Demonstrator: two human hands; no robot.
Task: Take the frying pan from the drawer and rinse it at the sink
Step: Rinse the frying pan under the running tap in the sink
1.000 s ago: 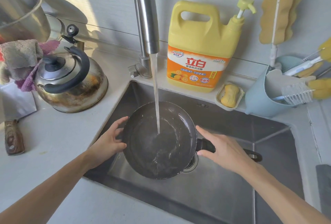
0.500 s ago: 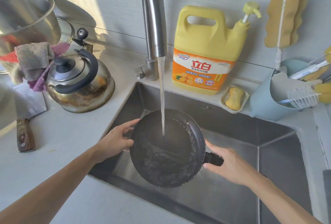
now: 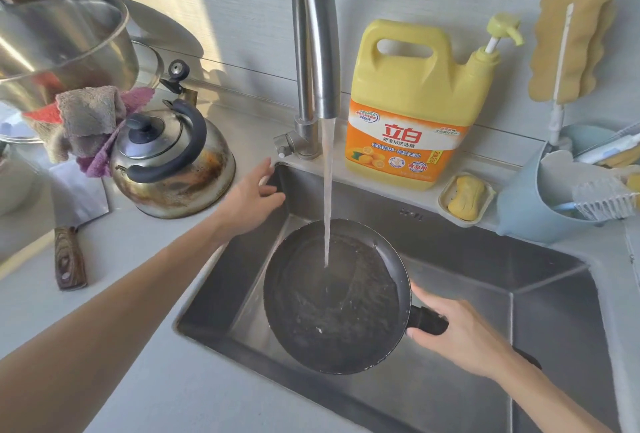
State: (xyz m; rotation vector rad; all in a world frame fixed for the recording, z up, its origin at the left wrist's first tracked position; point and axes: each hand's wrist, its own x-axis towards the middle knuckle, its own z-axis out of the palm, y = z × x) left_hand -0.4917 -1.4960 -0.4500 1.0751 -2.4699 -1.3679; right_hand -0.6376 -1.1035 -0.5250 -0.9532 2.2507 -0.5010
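A black frying pan (image 3: 332, 297) hangs level inside the steel sink (image 3: 485, 266), wet inside. Water runs from the steel tap (image 3: 313, 52) straight into the pan. My right hand (image 3: 460, 332) grips the pan's black handle from above. My left hand (image 3: 252, 193) is off the pan, fingers spread, at the sink's back left corner just short of the tap's lever (image 3: 285, 145).
A scorched kettle (image 3: 173, 162) and rags (image 3: 83, 121) stand left of the sink, a cleaver (image 3: 71, 245) near the counter edge. A yellow detergent jug (image 3: 415, 100), a soap dish (image 3: 465, 199) and a blue brush holder (image 3: 533, 200) line the back ledge.
My left hand has let go of the pan's rim and moved up towards the tap base. The pan has shifted right, held by my right hand alone.
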